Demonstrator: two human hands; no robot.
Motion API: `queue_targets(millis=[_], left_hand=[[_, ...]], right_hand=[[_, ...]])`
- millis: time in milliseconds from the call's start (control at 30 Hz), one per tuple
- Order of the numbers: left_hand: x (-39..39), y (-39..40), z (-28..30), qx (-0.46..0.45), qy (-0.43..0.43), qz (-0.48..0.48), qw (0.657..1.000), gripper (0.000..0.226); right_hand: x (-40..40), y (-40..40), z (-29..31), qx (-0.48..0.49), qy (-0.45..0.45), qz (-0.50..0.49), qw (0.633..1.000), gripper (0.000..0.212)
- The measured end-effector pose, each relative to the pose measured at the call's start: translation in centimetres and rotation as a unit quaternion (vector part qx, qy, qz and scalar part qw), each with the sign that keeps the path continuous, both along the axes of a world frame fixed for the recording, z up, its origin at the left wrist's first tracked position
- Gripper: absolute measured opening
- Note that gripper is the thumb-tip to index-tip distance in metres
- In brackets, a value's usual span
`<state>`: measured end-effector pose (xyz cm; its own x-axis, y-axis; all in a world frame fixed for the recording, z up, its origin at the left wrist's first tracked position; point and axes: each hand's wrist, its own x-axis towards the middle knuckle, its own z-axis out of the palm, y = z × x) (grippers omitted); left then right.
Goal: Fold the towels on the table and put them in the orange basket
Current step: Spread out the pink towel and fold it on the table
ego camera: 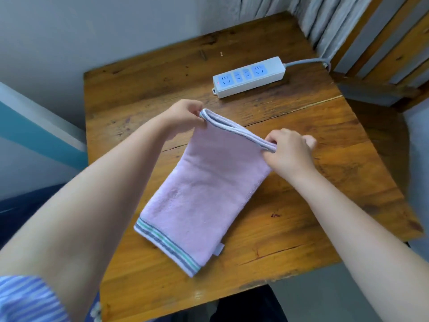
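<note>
A pink towel [202, 194] with grey and green stripes on its near hem lies folded lengthwise on the wooden table [290, 228]. Its far end is lifted off the wood. My left hand [183, 115] pinches the far left corner of that raised edge. My right hand [290, 152] pinches the far right corner. The near striped end rests flat on the table. No orange basket is in view.
A white power strip [249, 76] with blue sockets lies at the back of the table, its grey cable running off to the right. A wall stands behind, a curtain [325, 17] at the back right, and wooden slats [394, 43] at the far right.
</note>
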<state>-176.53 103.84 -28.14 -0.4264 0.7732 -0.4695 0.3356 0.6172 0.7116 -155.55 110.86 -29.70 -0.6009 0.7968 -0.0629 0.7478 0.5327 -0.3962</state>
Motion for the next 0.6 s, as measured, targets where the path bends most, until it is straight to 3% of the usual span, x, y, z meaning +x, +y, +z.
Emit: queue_targets(millis=[133,233,400,600], left_hand=[[-1.1,-3.4,1.8,0.039,0.033,0.028,0.998,0.038],[-0.8,-7.2,2.1,0.016,0.058,0.012,0.998,0.036],[-0.1,-13.2,1.3,-0.001,0.029,0.031,0.999,0.032],[0.8,-18.2,-0.5,0.001,0.057,0.073,0.996,0.033]], right_hand=[[-0.5,-2.2,1.6,0.037,0.066,0.08,0.994,0.005],[0.0,-5.8,1.9,-0.022,0.072,0.113,0.991,0.009],[1.0,-12.1,0.7,-0.087,0.045,0.201,0.975,0.022],[1.3,-17.6,-1.1,-0.096,-0.005,0.271,0.958,0.019]])
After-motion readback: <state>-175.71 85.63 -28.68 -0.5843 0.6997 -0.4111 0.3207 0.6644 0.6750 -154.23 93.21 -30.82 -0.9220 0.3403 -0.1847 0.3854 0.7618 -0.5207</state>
